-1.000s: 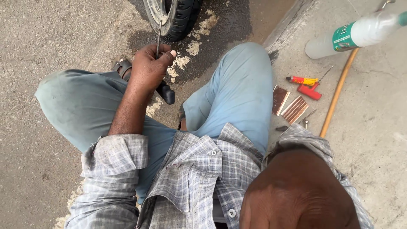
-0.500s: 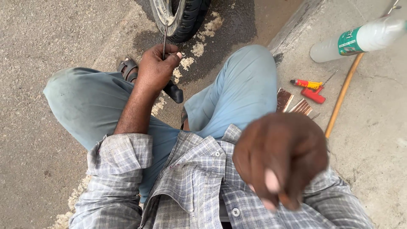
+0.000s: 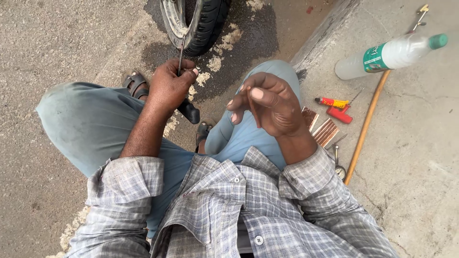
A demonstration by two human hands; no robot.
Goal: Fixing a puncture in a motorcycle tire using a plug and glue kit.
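Two hands show above a pair of bent knees in light blue trousers [image 3: 95, 124]. The left hand [image 3: 169, 86] is clenched around a tool with a black handle [image 3: 189, 111], whose thin metal shaft [image 3: 180, 55] points up toward a black tyre [image 3: 203, 24] on its rim, standing on wet, foam-flecked ground; whether the tip touches the rubber cannot be told. The right hand [image 3: 267, 102] is raised over the right knee, fingers loosely curled and a little apart, gripping nothing that can be made out. Right of that knee, on the paler concrete, lie brown rubber strips [image 3: 325, 131], a red and yellow tool [image 3: 333, 102], a long wooden stick [image 3: 368, 119] and a clear plastic bottle [image 3: 389, 55] with a green cap, lying on its side. Both sleeves belong to a grey checked shirt [image 3: 229, 205].
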